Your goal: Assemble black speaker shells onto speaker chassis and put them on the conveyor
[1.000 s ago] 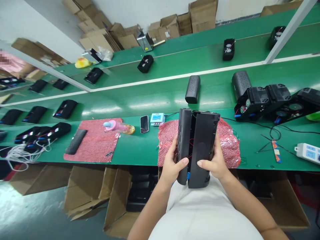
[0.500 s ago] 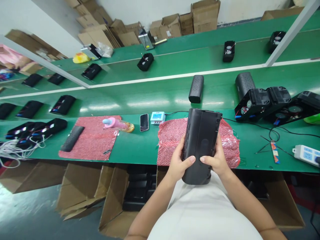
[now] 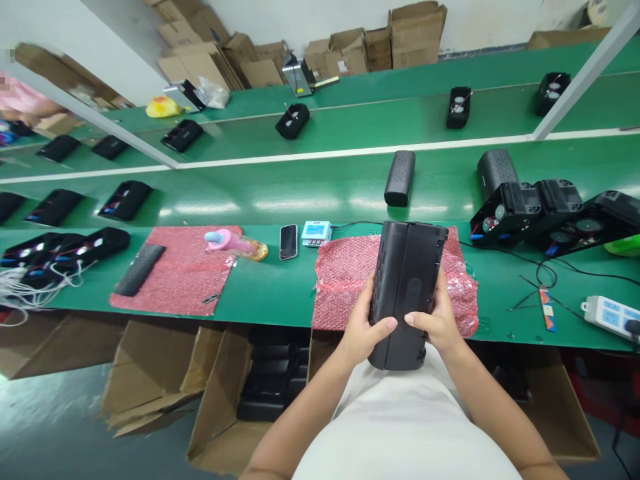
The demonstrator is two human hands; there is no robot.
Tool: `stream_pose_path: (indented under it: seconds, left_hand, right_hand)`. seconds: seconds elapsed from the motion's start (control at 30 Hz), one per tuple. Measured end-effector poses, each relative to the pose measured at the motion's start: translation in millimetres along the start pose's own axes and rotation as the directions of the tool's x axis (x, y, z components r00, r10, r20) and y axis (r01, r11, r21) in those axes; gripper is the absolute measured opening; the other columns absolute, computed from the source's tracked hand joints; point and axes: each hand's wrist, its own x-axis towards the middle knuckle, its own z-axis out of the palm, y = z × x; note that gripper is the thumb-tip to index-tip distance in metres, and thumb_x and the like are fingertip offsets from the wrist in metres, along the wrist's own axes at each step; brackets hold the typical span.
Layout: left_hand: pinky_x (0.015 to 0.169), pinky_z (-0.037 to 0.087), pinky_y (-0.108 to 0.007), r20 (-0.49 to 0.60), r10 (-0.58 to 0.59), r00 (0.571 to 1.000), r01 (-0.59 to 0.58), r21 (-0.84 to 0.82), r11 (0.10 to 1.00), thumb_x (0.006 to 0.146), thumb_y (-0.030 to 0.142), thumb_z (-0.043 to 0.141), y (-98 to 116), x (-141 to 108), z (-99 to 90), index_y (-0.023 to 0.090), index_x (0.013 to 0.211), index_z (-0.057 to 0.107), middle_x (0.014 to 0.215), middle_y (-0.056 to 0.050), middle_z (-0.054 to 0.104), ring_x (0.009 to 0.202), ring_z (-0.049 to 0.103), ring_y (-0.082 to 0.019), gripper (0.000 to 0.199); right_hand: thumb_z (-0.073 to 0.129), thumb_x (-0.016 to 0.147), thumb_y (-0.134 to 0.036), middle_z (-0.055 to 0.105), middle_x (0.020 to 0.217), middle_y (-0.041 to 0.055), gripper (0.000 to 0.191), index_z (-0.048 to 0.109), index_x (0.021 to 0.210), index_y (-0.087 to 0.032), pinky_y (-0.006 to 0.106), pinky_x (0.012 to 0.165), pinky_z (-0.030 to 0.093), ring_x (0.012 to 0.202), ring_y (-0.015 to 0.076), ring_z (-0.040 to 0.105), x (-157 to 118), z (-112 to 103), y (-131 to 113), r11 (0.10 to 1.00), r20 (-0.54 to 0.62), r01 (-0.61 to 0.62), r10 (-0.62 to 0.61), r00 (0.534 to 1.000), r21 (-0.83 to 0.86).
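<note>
Between my two hands is a black speaker housing [image 3: 407,287], held close to my body above the front edge of the green bench. My left hand [image 3: 367,327] wraps its left side, thumb lying on the near face. On the other side my right hand [image 3: 440,317] grips it, its thumb tip close to the left one. Fingers behind the housing are partly hidden. Under and beyond it lies a pink bubble-wrap mat [image 3: 343,283]. Farther back stands a closed black speaker [image 3: 400,179], touched by neither hand.
Open speaker halves [image 3: 507,213] with wires crowd the right, near a power strip [image 3: 613,313]. To the left are a phone [image 3: 289,241], a small blue-screened device [image 3: 317,233], a pink bottle [image 3: 235,243] and a second mat [image 3: 175,280]. Cardboard boxes [image 3: 220,400] sit below the bench edge.
Both hands keep the same hold on the speaker housing. The view has shifted slightly, and the housing appears a little farther right.
</note>
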Motion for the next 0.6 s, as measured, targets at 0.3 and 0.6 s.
stream_pose_path:
  seconds: [0.3, 0.6]
  left_hand:
    - [0.111, 0.028, -0.046, 0.063, -0.042, 0.997, 0.047, -0.073, 0.996, 0.063, 0.051, 0.074, -1.9, -4.6, 3.6, 0.023, 0.147, 0.004, 0.151, -0.013, 0.024, 0.135, 0.030, -0.033, 0.114]
    - [0.114, 0.016, -0.050, 0.008, 0.064, 0.998, -0.065, 0.155, 0.986, 0.069, 0.044, 0.071, -1.1, -23.7, 6.5, 0.024, 0.147, 0.001, 0.155, -0.012, 0.011, 0.140, 0.016, -0.033, 0.106]
  right_hand:
    - [0.078, 0.061, -0.032, 0.032, 0.146, 0.0074, 0.111, 0.005, 0.145, -0.032, 0.050, 0.105, 0.036, 0.127, 0.0279, 0.042, -5.5, -5.6, 4.0, 0.999, 0.123, -0.001, 0.008, 0.992, -0.054]
    - [0.064, 0.077, -0.045, 0.030, 0.148, 0.0029, 0.082, 0.018, 0.143, -0.032, 0.046, 0.114, 0.023, 0.134, 0.0243, 0.034, -13.6, -11.0, 13.1, 0.998, 0.083, 0.054, -0.052, 0.995, -0.020]
